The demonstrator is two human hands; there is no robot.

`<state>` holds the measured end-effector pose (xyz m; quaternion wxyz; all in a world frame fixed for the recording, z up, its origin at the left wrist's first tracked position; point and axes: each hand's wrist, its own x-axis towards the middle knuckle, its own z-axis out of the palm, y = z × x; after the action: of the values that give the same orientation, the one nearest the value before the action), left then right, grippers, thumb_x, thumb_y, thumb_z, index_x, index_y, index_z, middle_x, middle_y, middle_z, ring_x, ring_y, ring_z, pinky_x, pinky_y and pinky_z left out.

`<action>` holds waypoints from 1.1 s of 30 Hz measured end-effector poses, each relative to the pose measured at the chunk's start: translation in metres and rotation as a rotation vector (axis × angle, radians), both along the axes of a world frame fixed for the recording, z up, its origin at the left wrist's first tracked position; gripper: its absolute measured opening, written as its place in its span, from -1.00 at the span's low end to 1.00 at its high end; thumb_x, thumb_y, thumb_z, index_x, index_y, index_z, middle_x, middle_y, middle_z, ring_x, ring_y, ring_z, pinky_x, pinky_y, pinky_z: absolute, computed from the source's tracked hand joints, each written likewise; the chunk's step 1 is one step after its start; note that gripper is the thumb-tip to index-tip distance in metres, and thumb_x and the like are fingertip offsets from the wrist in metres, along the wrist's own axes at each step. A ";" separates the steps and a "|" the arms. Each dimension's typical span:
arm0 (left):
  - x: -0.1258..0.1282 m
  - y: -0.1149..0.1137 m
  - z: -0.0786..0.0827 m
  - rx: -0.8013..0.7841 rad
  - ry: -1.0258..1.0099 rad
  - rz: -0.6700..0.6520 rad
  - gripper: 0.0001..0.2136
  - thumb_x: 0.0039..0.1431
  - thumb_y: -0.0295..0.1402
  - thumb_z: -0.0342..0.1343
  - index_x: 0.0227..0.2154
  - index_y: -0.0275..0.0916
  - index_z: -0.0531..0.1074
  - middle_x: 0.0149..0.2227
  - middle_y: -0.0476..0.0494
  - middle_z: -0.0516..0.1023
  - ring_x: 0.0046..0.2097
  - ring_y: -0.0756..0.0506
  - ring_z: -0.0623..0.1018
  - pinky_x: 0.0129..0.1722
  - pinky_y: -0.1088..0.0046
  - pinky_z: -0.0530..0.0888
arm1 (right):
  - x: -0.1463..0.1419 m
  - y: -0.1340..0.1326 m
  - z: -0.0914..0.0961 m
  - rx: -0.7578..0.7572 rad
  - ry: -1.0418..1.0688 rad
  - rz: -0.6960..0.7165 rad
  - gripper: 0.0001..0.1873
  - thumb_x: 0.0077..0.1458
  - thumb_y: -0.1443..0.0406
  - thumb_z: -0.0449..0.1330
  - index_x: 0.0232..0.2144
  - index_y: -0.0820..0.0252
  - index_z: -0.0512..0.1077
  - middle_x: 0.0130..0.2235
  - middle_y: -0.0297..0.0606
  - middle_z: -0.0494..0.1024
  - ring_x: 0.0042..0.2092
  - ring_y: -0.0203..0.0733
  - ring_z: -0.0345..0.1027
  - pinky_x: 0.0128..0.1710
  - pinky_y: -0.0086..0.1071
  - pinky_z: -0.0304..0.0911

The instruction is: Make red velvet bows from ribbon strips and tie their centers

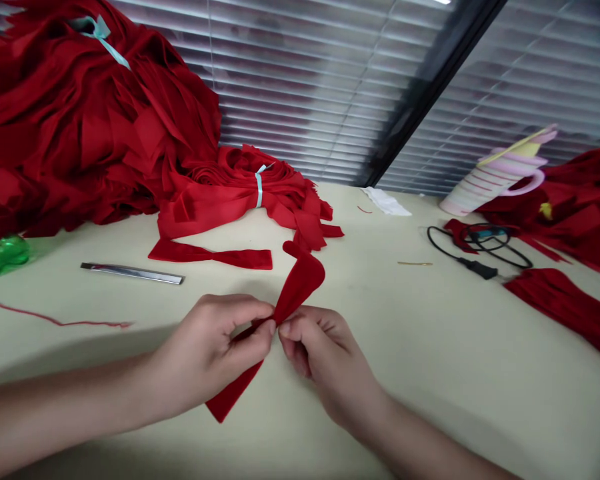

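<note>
A red velvet ribbon piece (300, 280), gathered narrow at its middle, slants over the table between my hands. My left hand (225, 340) pinches it at that narrow middle between thumb and fingers. Its upper end bends over to the left, while the lower end hangs below my left fingers. Right against the pinched spot, my right hand (325, 353) is closed with thumb and forefinger together. Whatever lies between those right fingertips is too small or hidden to make out. A similar red piece, narrowed in its middle (213, 255), lies just beyond on the table.
Large red fabric bundles (100, 127) and a tied smaller bundle (260, 193) stand behind. A metal-edged cutter-like bar (133, 272) and red thread (55, 322) lie left. On the right are a black cable (473, 267), a striped pitcher (490, 177) and red strips (570, 310).
</note>
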<state>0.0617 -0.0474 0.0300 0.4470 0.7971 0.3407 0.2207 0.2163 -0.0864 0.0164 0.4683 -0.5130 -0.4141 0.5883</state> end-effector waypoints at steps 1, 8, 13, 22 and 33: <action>0.000 0.000 -0.001 -0.018 -0.010 0.000 -0.78 0.24 -0.36 -0.10 -0.42 -0.24 0.42 -0.44 0.02 0.46 -0.42 0.03 0.41 -0.45 0.57 0.32 | 0.000 0.000 0.000 -0.003 -0.006 -0.009 -0.74 -0.12 0.37 -0.01 -0.79 0.19 0.19 -0.78 -0.51 0.08 -0.67 -0.45 -0.13 -0.67 -0.47 -0.20; 0.002 0.003 -0.001 -0.148 -0.131 0.010 -0.79 0.23 -0.37 -0.04 -0.39 -0.21 0.49 -0.37 0.02 0.54 -0.35 0.00 0.47 -0.37 0.57 0.39 | 0.001 -0.001 -0.002 0.042 -0.056 -0.046 -0.75 -0.12 0.37 0.00 -0.77 0.19 0.20 -0.75 -0.50 0.09 -0.64 -0.44 -0.09 -0.65 -0.48 -0.17; 0.001 0.003 0.003 -0.096 -0.127 -0.042 -0.79 0.24 -0.38 -0.05 -0.41 -0.24 0.48 -0.40 0.01 0.51 -0.36 0.02 0.46 -0.39 0.60 0.38 | -0.001 -0.001 0.001 0.104 -0.104 -0.059 -0.77 -0.13 0.39 -0.01 -0.76 0.19 0.17 -0.73 -0.49 0.08 -0.62 -0.43 -0.09 -0.64 -0.48 -0.17; -0.004 0.008 0.006 0.045 -0.195 -0.131 -0.73 0.25 -0.49 -0.05 -0.12 -0.09 0.47 -0.35 0.06 0.52 -0.35 0.09 0.48 -0.34 0.67 0.40 | 0.007 0.006 0.008 0.017 0.111 0.087 -0.76 -0.12 0.37 0.02 -0.77 0.19 0.25 -0.76 -0.51 0.14 -0.66 -0.44 -0.10 -0.64 -0.47 -0.17; -0.005 0.010 0.021 -0.539 -0.307 -0.225 -0.78 0.25 -0.37 -0.01 -0.16 -0.08 0.53 -0.41 -0.01 0.53 -0.33 0.02 0.48 -0.24 0.53 0.43 | 0.014 0.009 0.012 0.010 0.348 0.342 -0.88 -0.14 0.32 0.22 -0.65 0.17 0.42 -0.59 -0.39 0.49 -0.49 -0.33 0.30 -0.42 -0.42 0.17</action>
<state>0.0570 -0.0374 0.0508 0.7097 0.6401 0.2252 0.1894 0.2307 -0.0772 0.0280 0.4288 -0.3240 -0.4108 0.7364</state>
